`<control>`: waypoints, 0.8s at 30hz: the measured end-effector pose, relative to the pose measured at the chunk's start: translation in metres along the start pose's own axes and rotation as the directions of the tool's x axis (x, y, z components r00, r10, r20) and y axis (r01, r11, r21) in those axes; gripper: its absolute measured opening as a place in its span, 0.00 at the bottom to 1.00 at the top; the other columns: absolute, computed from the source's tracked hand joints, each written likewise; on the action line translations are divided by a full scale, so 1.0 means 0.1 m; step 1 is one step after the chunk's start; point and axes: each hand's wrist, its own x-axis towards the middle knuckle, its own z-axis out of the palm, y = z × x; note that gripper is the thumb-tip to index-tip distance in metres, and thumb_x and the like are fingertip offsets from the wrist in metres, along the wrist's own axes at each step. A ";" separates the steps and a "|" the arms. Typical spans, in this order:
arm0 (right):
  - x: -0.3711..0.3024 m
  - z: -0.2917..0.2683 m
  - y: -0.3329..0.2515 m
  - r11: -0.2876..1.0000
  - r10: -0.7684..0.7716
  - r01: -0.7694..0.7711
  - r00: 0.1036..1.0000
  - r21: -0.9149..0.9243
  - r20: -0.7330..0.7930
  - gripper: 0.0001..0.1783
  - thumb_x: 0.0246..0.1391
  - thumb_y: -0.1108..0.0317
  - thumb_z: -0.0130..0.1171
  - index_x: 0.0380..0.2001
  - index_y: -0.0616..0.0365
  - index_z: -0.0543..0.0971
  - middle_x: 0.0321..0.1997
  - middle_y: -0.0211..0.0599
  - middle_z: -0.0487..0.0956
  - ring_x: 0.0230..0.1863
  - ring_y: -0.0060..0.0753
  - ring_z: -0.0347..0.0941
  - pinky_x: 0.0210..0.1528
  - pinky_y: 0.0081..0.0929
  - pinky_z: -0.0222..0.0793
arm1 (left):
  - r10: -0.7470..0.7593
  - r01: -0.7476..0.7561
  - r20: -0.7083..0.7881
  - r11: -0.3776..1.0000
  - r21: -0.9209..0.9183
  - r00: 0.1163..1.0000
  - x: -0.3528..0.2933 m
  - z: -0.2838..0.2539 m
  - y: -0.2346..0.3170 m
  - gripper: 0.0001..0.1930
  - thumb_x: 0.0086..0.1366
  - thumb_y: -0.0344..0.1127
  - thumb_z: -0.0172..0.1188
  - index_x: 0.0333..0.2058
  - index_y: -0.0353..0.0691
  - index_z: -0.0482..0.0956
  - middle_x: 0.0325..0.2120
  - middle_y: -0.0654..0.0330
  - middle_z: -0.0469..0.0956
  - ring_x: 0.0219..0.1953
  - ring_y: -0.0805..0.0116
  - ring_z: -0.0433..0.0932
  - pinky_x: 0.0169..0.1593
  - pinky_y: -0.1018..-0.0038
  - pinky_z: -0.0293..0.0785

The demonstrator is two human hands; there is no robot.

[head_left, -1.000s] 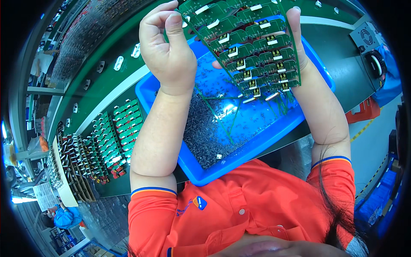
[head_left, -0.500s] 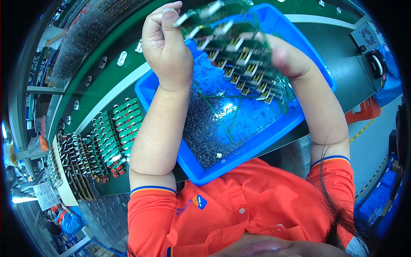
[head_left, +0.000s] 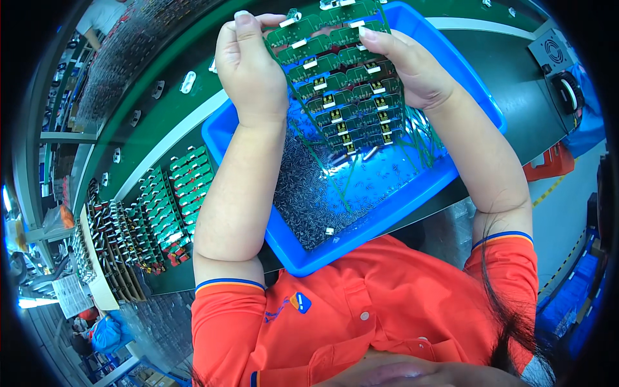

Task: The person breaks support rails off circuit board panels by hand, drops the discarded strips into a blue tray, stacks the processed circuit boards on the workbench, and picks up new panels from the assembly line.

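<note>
Touching one circuit panel (head_left: 345, 80) over one blue tray (head_left: 291, 258) are two hands (head_left: 253, 77) (head_left: 418, 71).

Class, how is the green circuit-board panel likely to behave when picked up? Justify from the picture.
The circuit-board panel is probably stiff: it shows no clear sag beside the right hand. It is likely light for its size, looking thin with open gaps between rows. The small white parts on its face may be fragile if knocked.

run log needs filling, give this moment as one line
right hand: holding green circuit panel, right side | left hand: at its upper left edge | below: blue tray, small dark parts inside
</note>
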 end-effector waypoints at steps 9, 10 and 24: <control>0.18 -0.20 0.07 0.833 -0.034 0.012 0.999 0.553 0.031 0.26 0.64 0.50 0.53 0.53 0.62 0.77 0.50 0.44 0.83 0.48 0.40 0.80 0.54 0.41 0.76 | -0.297 0.287 0.319 0.955 0.081 0.900 0.00 -0.01 -0.18 0.27 0.69 0.53 0.58 0.55 0.34 0.72 0.46 0.56 0.79 0.50 0.68 0.76 0.50 0.71 0.74; 0.17 -0.27 0.09 0.833 -0.058 0.069 0.998 0.548 -0.038 0.27 0.64 0.49 0.53 0.54 0.61 0.77 0.51 0.44 0.82 0.49 0.41 0.80 0.55 0.43 0.76 | -0.327 0.283 0.363 0.944 0.170 0.873 -0.04 0.07 -0.12 0.29 0.66 0.51 0.61 0.54 0.33 0.71 0.46 0.55 0.80 0.49 0.68 0.77 0.50 0.71 0.74; 0.14 -0.15 0.32 0.919 -0.031 -0.012 0.994 0.395 0.102 0.46 0.58 0.26 0.44 0.62 0.55 0.71 0.58 0.37 0.78 0.57 0.35 0.75 0.60 0.37 0.72 | -0.227 0.181 0.183 0.955 0.234 0.957 -0.16 0.18 -0.05 0.24 0.71 0.50 0.51 0.55 0.35 0.70 0.46 0.56 0.78 0.48 0.65 0.76 0.54 0.70 0.71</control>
